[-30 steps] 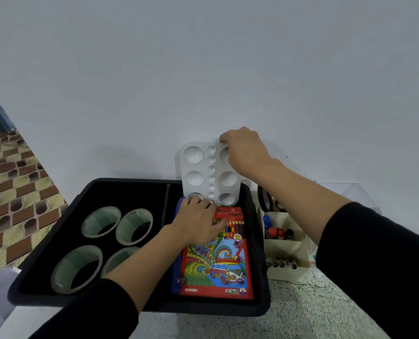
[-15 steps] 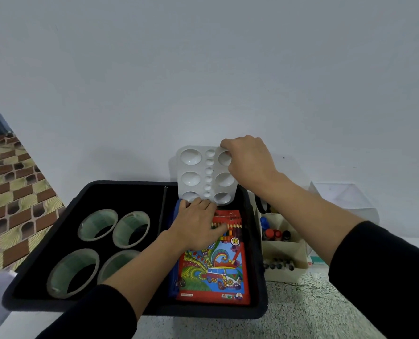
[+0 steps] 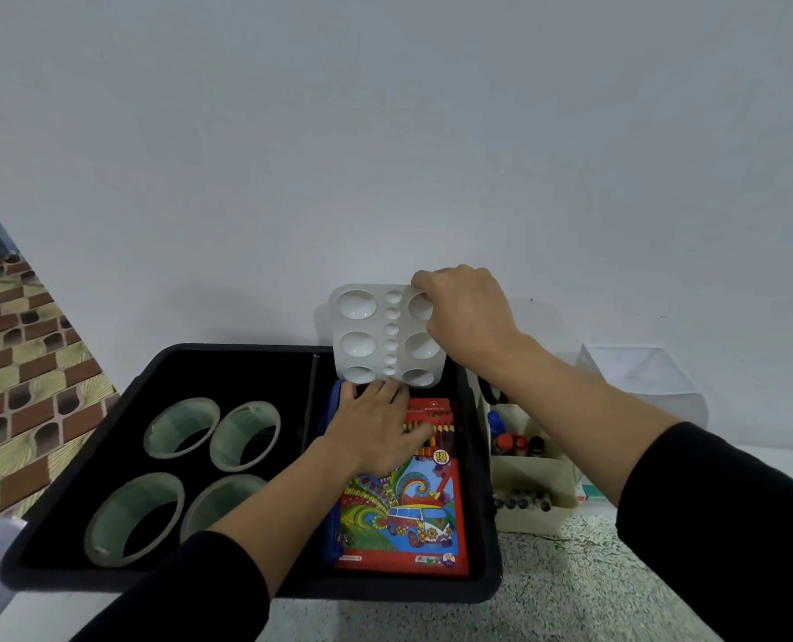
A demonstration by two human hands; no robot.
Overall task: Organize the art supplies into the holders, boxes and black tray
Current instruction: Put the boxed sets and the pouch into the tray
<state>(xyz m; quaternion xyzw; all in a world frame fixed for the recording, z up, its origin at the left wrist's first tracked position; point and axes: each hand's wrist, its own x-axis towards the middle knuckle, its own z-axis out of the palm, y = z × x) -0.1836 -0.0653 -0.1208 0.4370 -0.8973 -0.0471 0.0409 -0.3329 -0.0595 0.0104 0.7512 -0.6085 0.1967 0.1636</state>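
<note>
Seating the white palette (image 3: 376, 335) in the black tray (image 3: 246, 353) looks like our step: it stands nearly upright at centre frame, above the pencil box (image 3: 413, 512). Our right hand (image 3: 466, 317) grips its upper-right corner; our left hand (image 3: 376, 433) lies flat, fingers (image 3: 387, 392) straight, touching its lower edge. Next, probably, we lower it flat.

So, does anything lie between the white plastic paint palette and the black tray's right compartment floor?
Yes: a red coloured-pencil box lies flat there, left hand resting on it, below the white palette the right hand grips.

Speckled counter (image 3: 570, 590) — black tray (image 3: 84, 456), cream organizer (image 3: 531, 514)
</note>
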